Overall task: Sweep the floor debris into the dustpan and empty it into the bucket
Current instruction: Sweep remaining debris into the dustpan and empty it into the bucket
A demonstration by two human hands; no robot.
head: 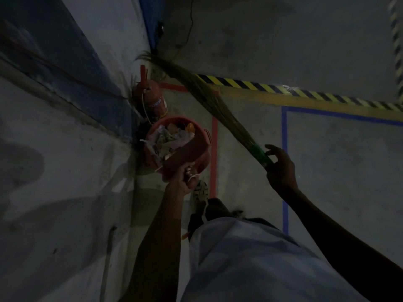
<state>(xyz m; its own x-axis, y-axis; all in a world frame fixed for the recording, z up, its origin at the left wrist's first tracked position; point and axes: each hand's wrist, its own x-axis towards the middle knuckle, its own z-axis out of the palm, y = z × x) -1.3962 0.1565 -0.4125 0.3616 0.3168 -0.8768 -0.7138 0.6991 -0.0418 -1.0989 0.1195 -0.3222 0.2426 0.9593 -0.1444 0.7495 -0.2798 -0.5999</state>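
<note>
head: worn on person's head | faces steeply down at floor (327, 171) | hands near, mid-frame

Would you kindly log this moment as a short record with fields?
left hand: grips the red dustpan, tipped over the bucket
right hand: holds the broom at its green collar
bucket: red, holding mixed rubbish, beside the wall
fire extinguisher: behind the bucket
floor: concrete with striped, red and blue tape lines
lighting: dim
</note>
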